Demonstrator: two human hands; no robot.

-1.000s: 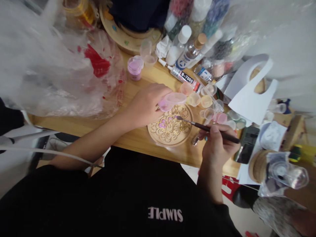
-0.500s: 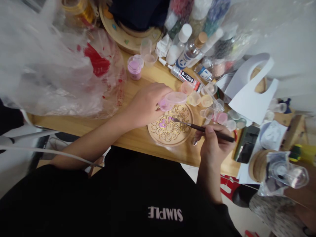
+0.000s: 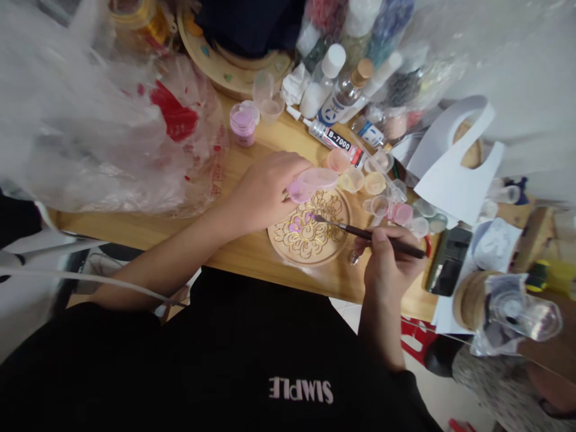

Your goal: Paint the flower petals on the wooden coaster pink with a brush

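A round wooden disc [image 3: 310,252] with a gold flower outline lies on the wooden table [image 3: 252,252], a few petals filled with pink. My right hand [image 3: 389,264] is closed on a thin dark paintbrush [image 3: 364,234], its tip touching the flower's centre. My left hand [image 3: 265,189] is closed on a small clear cup of pink paint [image 3: 310,183], held at the disc's upper left edge.
Several small paint cups [image 3: 382,198] cluster right of the disc. A B-7000 glue tube [image 3: 335,141], bottles [image 3: 348,90], a pink jar [image 3: 243,123] and a wooden ring [image 3: 225,66] stand behind. Crumpled clear plastic bags [image 3: 103,120] fill the left; a black phone [image 3: 445,258] and white paper [image 3: 454,174] lie right.
My right hand has shifted the brush left, bringing its tip from the disc's right side to the flower's centre. My left hand and the paint cup stay put.
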